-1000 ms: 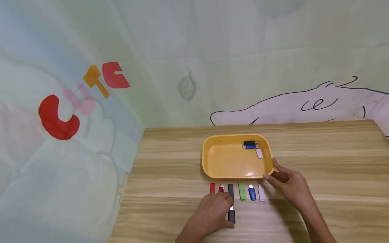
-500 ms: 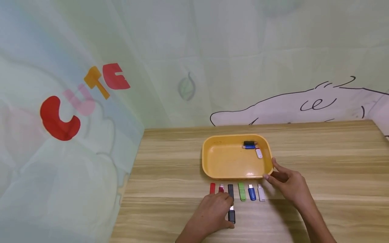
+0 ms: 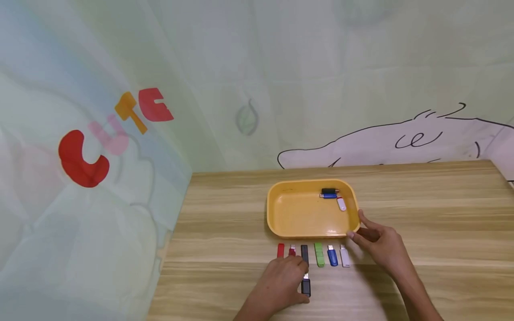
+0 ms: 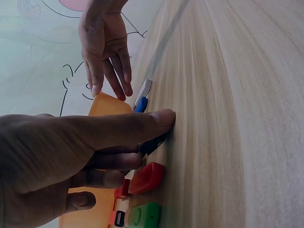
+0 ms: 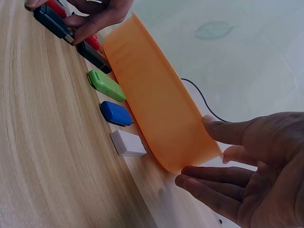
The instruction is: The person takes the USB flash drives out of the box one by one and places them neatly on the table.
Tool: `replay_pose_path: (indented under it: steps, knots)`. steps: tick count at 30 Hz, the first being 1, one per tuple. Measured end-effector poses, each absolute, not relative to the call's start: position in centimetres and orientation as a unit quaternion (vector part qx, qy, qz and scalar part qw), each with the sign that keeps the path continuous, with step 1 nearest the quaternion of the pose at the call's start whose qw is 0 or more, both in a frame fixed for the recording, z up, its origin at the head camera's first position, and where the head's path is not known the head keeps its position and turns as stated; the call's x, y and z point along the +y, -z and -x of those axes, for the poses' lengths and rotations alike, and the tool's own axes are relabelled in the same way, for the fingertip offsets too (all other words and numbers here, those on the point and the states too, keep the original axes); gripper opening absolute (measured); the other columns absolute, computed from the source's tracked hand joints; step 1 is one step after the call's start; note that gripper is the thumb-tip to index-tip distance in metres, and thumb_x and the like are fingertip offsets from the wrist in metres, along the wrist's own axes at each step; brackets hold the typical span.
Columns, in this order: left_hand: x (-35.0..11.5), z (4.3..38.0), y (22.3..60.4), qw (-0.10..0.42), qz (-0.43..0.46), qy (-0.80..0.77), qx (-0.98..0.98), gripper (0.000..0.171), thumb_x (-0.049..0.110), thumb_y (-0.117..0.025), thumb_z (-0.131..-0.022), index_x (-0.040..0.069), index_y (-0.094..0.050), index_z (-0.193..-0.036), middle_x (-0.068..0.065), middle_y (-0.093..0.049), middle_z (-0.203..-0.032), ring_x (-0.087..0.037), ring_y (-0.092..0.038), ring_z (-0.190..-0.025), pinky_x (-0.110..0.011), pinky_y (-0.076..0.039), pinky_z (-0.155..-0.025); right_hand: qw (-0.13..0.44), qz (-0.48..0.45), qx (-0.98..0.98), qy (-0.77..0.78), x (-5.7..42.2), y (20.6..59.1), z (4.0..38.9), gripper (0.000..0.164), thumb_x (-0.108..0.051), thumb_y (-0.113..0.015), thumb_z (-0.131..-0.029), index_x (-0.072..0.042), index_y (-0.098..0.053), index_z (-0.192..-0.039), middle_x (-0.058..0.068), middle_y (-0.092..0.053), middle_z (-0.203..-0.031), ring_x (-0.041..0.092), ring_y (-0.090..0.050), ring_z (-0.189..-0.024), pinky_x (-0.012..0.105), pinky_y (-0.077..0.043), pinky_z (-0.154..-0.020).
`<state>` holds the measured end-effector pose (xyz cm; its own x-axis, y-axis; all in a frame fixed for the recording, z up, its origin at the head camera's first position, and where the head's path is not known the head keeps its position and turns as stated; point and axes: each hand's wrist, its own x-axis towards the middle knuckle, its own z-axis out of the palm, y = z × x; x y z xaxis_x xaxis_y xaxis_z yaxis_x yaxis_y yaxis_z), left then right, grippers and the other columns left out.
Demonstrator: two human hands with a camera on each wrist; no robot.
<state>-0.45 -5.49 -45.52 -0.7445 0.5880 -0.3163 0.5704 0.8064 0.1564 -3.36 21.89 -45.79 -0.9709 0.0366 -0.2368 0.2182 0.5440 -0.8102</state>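
Observation:
My left hand [image 3: 277,281] is low over the wooden table, pinching a black USB flash drive [image 3: 306,287] lengthwise, thumb at the near end and fingertips at the metal plug end. In the left wrist view, its thumb covers part of that drive. Just beyond it lies another black flash drive [image 3: 304,252], in a row with red [image 3: 280,250], dark red [image 3: 292,250], green [image 3: 319,254], blue [image 3: 332,256] and white [image 3: 345,256] ones. At the near right corner of an orange tray [image 3: 309,235], my right hand [image 3: 383,247] grips the rim between thumb and fingers.
Inside the tray, at its far right, lie a black flash drive [image 3: 329,191], a blue one [image 3: 328,196] and a white one [image 3: 341,204]. A green flash drive [image 4: 145,214] shows in the left wrist view. Printed cloth [image 3: 225,89] hangs behind and left of the table.
The head view has tilted very slightly. Both hands, the tray and the flash drives keep their places.

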Motion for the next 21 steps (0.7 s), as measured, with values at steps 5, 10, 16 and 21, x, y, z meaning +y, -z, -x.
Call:
replay_pose_path:
  steps: [5, 10, 16, 21]
  knots:
    - [-5.4, 0.5, 45.5, 0.181, -0.307, -0.022, 0.934, 0.06, 0.057, -0.093, -0.075, 0.02, -0.076, -0.119, 0.007, -0.074, -0.113, -0.007, -0.065, -0.098, -0.029, -0.057, -0.095, 0.099, -0.075, 0.873, 0.471, 21.9, 45.9, 3.4, 0.081, -0.042, -0.078, -0.097, -0.012, -0.037, -0.16, 0.022, -0.072, -0.128, 0.046, -0.06, -0.134, 0.067, -0.047, -0.107]
    - [-5.5, 0.4, 45.4, 0.18, -0.307, -0.021, 0.934, 0.061, 0.058, -0.093, -0.074, 0.02, -0.076, -0.12, 0.007, -0.074, -0.115, -0.007, -0.066, -0.101, -0.03, -0.057, -0.095, 0.099, -0.075, 0.872, 0.474, 21.8, 45.8, 3.3, 0.08, -0.039, -0.079, -0.097, -0.012, -0.038, -0.16, 0.022, -0.072, -0.128, 0.045, -0.061, -0.134, 0.067, -0.046, -0.109]
    - [-5.5, 0.5, 44.8, 0.188, -0.309, -0.032, 0.932, 0.06, 0.061, -0.091, -0.074, 0.023, -0.075, -0.118, 0.009, -0.072, -0.113, -0.005, -0.061, -0.095, -0.03, -0.057, -0.095, 0.099, -0.077, 0.875, 0.467, 21.9, 45.8, 3.3, 0.08, -0.042, -0.078, -0.097, -0.012, -0.038, -0.16, 0.022, -0.073, -0.127, 0.047, -0.06, -0.134, 0.066, -0.048, -0.107]
    - [-5.7, 0.6, 44.3, 0.168, -0.323, -0.04, 0.931, 0.06, 0.064, -0.09, -0.074, 0.024, -0.075, -0.115, 0.01, -0.07, -0.107, -0.004, -0.058, -0.09, -0.025, -0.054, -0.083, 0.096, -0.077, 0.874, 0.469, 21.9, 45.8, 3.3, 0.079, -0.041, -0.078, -0.097, -0.013, -0.039, -0.16, 0.022, -0.073, -0.126, 0.047, -0.06, -0.134, 0.064, -0.05, -0.106]
